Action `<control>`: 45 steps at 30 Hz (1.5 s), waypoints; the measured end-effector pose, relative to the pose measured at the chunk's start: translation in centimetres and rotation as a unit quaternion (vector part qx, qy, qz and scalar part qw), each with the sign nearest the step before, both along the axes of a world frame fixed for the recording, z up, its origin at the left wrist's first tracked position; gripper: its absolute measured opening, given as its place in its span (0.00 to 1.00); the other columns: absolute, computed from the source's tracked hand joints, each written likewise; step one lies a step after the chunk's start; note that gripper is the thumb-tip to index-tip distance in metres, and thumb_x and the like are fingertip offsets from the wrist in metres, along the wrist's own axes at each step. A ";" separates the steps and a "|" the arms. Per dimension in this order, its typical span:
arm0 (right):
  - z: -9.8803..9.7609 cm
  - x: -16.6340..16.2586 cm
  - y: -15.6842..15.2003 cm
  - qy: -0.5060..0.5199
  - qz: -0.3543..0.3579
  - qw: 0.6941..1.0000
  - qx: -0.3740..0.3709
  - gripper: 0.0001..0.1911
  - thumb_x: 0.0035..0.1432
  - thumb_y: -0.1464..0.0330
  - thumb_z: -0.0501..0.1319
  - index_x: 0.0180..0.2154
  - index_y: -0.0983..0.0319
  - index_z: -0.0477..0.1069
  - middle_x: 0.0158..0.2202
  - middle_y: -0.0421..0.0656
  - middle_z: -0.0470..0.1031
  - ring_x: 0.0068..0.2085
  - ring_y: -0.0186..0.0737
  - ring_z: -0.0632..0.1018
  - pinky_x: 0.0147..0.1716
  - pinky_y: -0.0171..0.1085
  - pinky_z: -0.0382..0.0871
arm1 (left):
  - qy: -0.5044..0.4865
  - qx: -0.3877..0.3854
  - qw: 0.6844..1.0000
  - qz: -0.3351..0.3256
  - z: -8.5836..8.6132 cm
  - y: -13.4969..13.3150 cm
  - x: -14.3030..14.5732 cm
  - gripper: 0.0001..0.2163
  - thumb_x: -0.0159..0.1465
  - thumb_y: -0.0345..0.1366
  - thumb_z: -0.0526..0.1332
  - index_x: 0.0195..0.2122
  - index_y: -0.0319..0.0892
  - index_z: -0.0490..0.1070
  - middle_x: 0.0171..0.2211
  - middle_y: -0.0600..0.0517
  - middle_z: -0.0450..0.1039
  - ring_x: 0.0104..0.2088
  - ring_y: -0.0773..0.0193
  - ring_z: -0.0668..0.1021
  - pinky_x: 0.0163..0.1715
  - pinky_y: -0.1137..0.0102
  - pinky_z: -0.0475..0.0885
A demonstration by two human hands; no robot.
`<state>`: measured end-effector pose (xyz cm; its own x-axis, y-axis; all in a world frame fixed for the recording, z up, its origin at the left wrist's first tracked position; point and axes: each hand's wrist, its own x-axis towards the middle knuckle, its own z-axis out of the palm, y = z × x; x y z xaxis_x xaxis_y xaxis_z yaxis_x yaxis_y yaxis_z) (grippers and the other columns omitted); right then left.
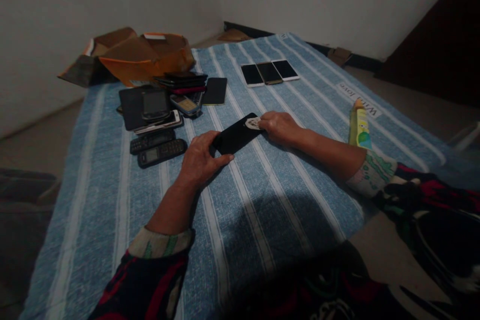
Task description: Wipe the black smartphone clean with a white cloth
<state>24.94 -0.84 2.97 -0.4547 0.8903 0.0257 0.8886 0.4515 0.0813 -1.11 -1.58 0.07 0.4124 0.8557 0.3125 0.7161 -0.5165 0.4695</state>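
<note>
A black phone [237, 135] lies on the blue striped cloth [285, 195] in the middle of the view. My left hand [200, 157] grips its near end with thumb and fingers. My right hand [279, 127] is closed on a small white cloth [253, 122] and presses it on the phone's far end. A yellow-green bottle [359, 127] lies on the cloth just right of my right forearm.
A heap of phones and tablets [165, 107] sits to the left, with two dark keypad phones [157, 147] at its near side. Three light phones [269, 72] lie side by side farther back. An open orange cardboard box [144, 57] stands at the far left corner.
</note>
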 end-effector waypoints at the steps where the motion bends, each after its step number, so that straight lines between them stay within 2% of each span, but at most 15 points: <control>1: 0.1 -0.1 -0.2 -0.005 -0.002 1.000 -0.001 0.16 0.63 0.76 0.49 0.45 0.67 0.73 0.42 0.52 0.75 0.41 0.46 0.72 0.29 0.38 0.60 | 0.003 0.000 1.000 0.000 0.1 0.0 0.0 0.26 0.52 0.47 0.67 0.50 0.43 0.70 0.45 0.45 0.75 0.48 0.46 0.75 0.50 0.54 0.70; 8: -0.3 0.2 -2.3 -0.013 -0.006 1.000 0.012 0.16 0.64 0.76 0.47 0.43 0.67 0.73 0.39 0.53 0.75 0.38 0.45 0.72 0.29 0.39 0.61 | 0.017 -0.005 1.000 0.001 0.6 -0.2 0.4 0.24 0.52 0.47 0.67 0.48 0.43 0.70 0.45 0.46 0.75 0.48 0.47 0.75 0.50 0.55 0.70; 17: -0.8 -0.7 -3.2 0.007 0.009 1.000 0.016 0.17 0.66 0.76 0.45 0.42 0.68 0.73 0.39 0.54 0.74 0.40 0.48 0.70 0.35 0.42 0.61 | 0.004 0.008 1.000 -0.010 0.2 0.0 0.2 0.24 0.52 0.47 0.67 0.48 0.43 0.70 0.48 0.45 0.75 0.49 0.46 0.75 0.52 0.53 0.70; 27: -1.8 -5.3 -4.5 0.030 0.137 0.987 0.080 0.19 0.66 0.76 0.45 0.40 0.71 0.74 0.37 0.54 0.74 0.40 0.48 0.69 0.39 0.45 0.62 | 0.005 0.017 1.000 -0.007 0.2 0.0 0.3 0.23 0.52 0.48 0.67 0.46 0.44 0.70 0.47 0.46 0.76 0.49 0.47 0.75 0.52 0.54 0.70; 31: -2.2 -5.4 -4.4 0.052 0.180 0.977 0.100 0.18 0.67 0.75 0.46 0.39 0.70 0.74 0.36 0.53 0.73 0.40 0.46 0.69 0.39 0.44 0.63 | 0.002 0.005 1.000 -0.010 0.6 -0.1 0.4 0.20 0.53 0.46 0.65 0.45 0.44 0.71 0.46 0.47 0.77 0.47 0.48 0.76 0.52 0.56 0.70; 35: -2.8 -4.9 -4.2 0.068 0.209 0.966 0.134 0.17 0.68 0.74 0.47 0.38 0.69 0.74 0.36 0.52 0.73 0.41 0.45 0.70 0.40 0.44 0.64 | -0.018 -0.024 0.999 -0.020 0.8 0.1 0.2 0.22 0.51 0.46 0.65 0.46 0.43 0.71 0.46 0.47 0.77 0.48 0.48 0.76 0.53 0.56 0.69; 40: -3.1 -5.9 -4.1 0.101 0.208 0.962 0.142 0.17 0.68 0.72 0.48 0.37 0.68 0.74 0.35 0.50 0.74 0.39 0.44 0.70 0.38 0.42 0.65 | -0.043 -0.043 0.998 -0.020 0.8 0.2 0.0 0.24 0.49 0.47 0.67 0.46 0.42 0.72 0.48 0.45 0.76 0.50 0.46 0.75 0.54 0.54 0.68; 45: -2.2 -6.9 -4.2 0.094 0.188 0.972 0.103 0.15 0.67 0.73 0.49 0.39 0.68 0.74 0.34 0.49 0.75 0.37 0.43 0.71 0.35 0.41 0.63 | -0.046 -0.049 0.998 -0.019 0.6 0.2 -0.2 0.22 0.51 0.42 0.63 0.47 0.43 0.72 0.51 0.46 0.75 0.53 0.46 0.74 0.56 0.54 0.66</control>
